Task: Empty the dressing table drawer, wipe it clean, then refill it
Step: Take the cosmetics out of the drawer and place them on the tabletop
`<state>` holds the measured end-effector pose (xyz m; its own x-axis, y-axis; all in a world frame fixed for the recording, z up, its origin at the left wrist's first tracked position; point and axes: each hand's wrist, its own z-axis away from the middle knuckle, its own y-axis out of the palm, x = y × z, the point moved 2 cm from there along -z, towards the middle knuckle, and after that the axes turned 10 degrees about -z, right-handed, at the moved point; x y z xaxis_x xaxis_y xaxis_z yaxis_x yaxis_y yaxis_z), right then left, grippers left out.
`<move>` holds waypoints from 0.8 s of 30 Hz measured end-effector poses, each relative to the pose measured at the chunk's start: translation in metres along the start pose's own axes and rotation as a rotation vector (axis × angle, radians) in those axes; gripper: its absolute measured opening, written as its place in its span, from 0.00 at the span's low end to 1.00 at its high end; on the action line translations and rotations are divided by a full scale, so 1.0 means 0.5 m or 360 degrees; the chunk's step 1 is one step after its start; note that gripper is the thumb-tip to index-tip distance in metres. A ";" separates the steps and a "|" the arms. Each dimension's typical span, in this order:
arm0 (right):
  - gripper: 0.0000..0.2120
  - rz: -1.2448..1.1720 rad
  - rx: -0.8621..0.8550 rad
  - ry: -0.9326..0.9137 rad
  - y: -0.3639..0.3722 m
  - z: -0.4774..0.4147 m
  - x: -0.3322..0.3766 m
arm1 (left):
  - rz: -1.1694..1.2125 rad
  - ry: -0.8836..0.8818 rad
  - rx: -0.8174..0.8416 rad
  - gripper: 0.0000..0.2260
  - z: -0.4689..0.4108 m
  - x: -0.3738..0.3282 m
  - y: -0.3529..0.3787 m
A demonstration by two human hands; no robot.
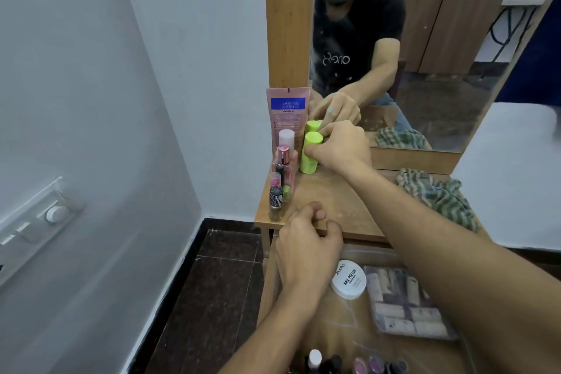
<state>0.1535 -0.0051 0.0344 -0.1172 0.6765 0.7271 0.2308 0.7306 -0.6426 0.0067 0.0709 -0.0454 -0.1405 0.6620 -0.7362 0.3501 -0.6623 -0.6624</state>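
My right hand [341, 147] grips a lime-green bottle [310, 152] that stands upright on the wooden table top [340, 206], close to the mirror. My left hand [306, 240] rests on the table's front edge with its fingers curled and nothing visible in them. Below it the drawer [343, 325] stands open. In the drawer lie a white nail polish remover tub [348, 279], a clear packet of small items [408, 304] and several small bottles [355, 363] at the near end.
Along the table's left edge stand a pink Vaseline tube [288, 112], a pink-capped bottle [286, 143] and several nail polish bottles [277, 197]. A green checked cloth [440, 194] lies at the right. The mirror [425, 39] rises behind; a wall lies to the left.
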 end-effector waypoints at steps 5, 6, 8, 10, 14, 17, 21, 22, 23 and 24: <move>0.14 -0.0004 -0.0068 -0.0046 0.006 0.001 -0.005 | 0.0002 0.0012 0.0013 0.16 0.001 0.001 -0.001; 0.13 -0.0013 -0.0079 -0.0057 0.007 0.002 -0.007 | 0.0011 0.0019 0.0005 0.16 0.003 0.002 -0.001; 0.13 -0.0021 -0.0098 -0.0086 0.009 0.006 -0.010 | 0.0025 0.0030 -0.0007 0.17 0.006 0.003 -0.001; 0.12 -0.0018 -0.0101 -0.0102 0.011 0.011 -0.013 | 0.0021 0.0037 -0.0003 0.18 0.006 0.003 -0.002; 0.13 -0.0081 -0.0123 -0.0074 -0.006 0.025 -0.028 | 0.0022 0.0063 0.0039 0.19 0.006 0.005 -0.005; 0.16 -0.0218 -0.0159 -0.0025 -0.034 0.062 -0.059 | 0.0052 0.0079 0.0065 0.18 0.002 0.011 -0.006; 0.13 -0.0435 -0.0064 0.0077 -0.087 0.170 -0.127 | 0.0127 0.0118 0.0075 0.18 0.006 0.014 -0.010; 0.11 -0.0465 -0.0008 0.0092 -0.101 0.204 -0.146 | 0.0139 0.0136 0.0091 0.19 0.011 0.015 -0.011; 0.10 -0.0491 0.0055 0.0100 -0.114 0.240 -0.162 | 0.0147 0.0153 0.0117 0.19 0.017 0.017 -0.013; 0.09 -0.0506 0.0121 0.0100 -0.127 0.276 -0.178 | 0.0157 0.0166 0.0147 0.20 0.024 0.019 -0.015</move>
<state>0.0161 -0.0990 -0.0229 -0.1110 0.4085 0.9060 0.1192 0.9105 -0.3959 -0.0086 0.0777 -0.0490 -0.0112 0.6216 -0.7832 0.2701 -0.7523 -0.6009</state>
